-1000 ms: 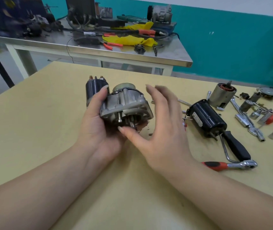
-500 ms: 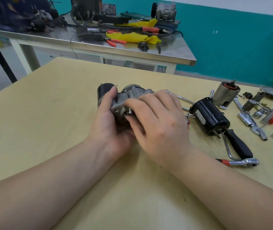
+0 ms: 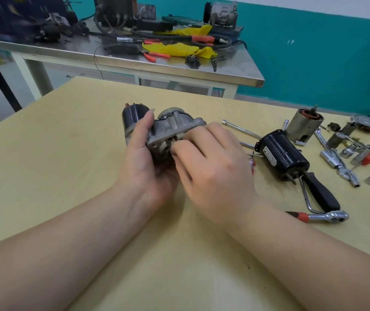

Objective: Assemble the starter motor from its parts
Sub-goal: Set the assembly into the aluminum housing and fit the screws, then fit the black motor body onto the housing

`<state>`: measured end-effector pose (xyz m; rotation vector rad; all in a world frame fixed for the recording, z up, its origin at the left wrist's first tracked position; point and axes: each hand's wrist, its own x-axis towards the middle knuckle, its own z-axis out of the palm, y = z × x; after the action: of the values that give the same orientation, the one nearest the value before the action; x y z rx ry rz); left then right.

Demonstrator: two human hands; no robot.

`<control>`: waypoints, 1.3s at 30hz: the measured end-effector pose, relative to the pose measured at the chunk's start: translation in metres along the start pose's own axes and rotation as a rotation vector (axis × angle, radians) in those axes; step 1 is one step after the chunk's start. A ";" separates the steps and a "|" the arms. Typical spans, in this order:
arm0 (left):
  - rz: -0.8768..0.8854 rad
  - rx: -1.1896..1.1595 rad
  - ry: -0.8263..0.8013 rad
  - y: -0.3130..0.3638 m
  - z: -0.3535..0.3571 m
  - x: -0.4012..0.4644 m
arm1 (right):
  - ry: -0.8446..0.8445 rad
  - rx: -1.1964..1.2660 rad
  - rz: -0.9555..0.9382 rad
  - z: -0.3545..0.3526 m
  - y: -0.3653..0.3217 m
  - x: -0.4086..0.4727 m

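Since a second ago, the right hand (image 3: 213, 167) has closed in from beside the housing and now covers its near face, fingers curled with the tips against the open end; whether they pinch a small part there cannot be told. Beneath everything, the yellow counter (image 3: 67, 176) carries the work, with a steel bench (image 3: 179, 70) behind it. Cupped from below and the left, the grey starter housing (image 3: 172, 129) with its black solenoid (image 3: 132, 116) sits in the left hand (image 3: 143, 158), thumb up along the side. Right of the hands lies the black motor casing (image 3: 283, 153), then the armature (image 3: 303, 124), a black-handled ratchet (image 3: 321, 196) and scattered sockets (image 3: 348, 151).
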<state>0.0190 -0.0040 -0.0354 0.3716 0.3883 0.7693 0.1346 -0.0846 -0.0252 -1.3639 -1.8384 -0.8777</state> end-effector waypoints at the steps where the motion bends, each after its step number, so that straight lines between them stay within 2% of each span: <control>1: 0.001 -0.002 -0.003 0.000 -0.001 0.001 | -0.009 0.036 -0.023 0.000 -0.001 0.000; 4: 0.032 0.038 -0.003 0.007 -0.002 0.005 | -0.103 0.275 -0.163 -0.007 -0.002 -0.007; 6: 0.093 0.089 0.019 0.014 -0.004 0.009 | -0.235 0.358 -0.153 -0.016 0.008 -0.012; 9: 0.222 0.208 0.011 0.026 -0.012 0.014 | -0.461 0.190 -0.013 -0.028 0.030 -0.012; 13: 0.246 0.328 -0.037 0.030 -0.018 0.017 | -0.840 0.096 0.050 -0.029 0.033 -0.007; 18: 0.224 0.437 -0.099 0.025 -0.017 0.015 | -1.015 0.072 0.115 -0.029 0.033 -0.004; 20: 0.204 0.447 -0.147 0.025 -0.017 0.012 | -1.086 0.128 0.233 -0.038 0.042 0.005; 22: 0.173 0.424 -0.199 0.026 -0.017 0.010 | -1.011 0.096 0.431 -0.051 0.071 0.015; 24: 0.143 0.404 -0.222 0.025 -0.016 0.008 | -0.938 -0.216 0.551 -0.066 0.108 0.021; 25: 0.137 0.384 -0.221 0.023 -0.015 0.007 | -0.960 -0.380 0.608 -0.070 0.123 0.020; 27: 0.119 0.338 -0.200 0.018 -0.013 0.006 | -1.076 -0.491 0.734 -0.068 0.138 0.011; 29: 0.114 0.310 -0.175 0.015 -0.012 0.005 | -1.131 -0.423 0.816 -0.057 0.142 0.000; 37: 0.069 0.198 -0.108 0.013 -0.009 0.003 | -0.892 -0.290 0.910 -0.047 0.154 -0.007; 39: 0.070 0.190 -0.115 0.015 -0.008 0.004 | -0.801 -0.193 0.936 -0.052 0.152 -0.001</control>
<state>0.0083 0.0103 -0.0363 0.6078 0.3423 0.7778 0.2883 -0.0944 0.0204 -2.6185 -1.2927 0.0216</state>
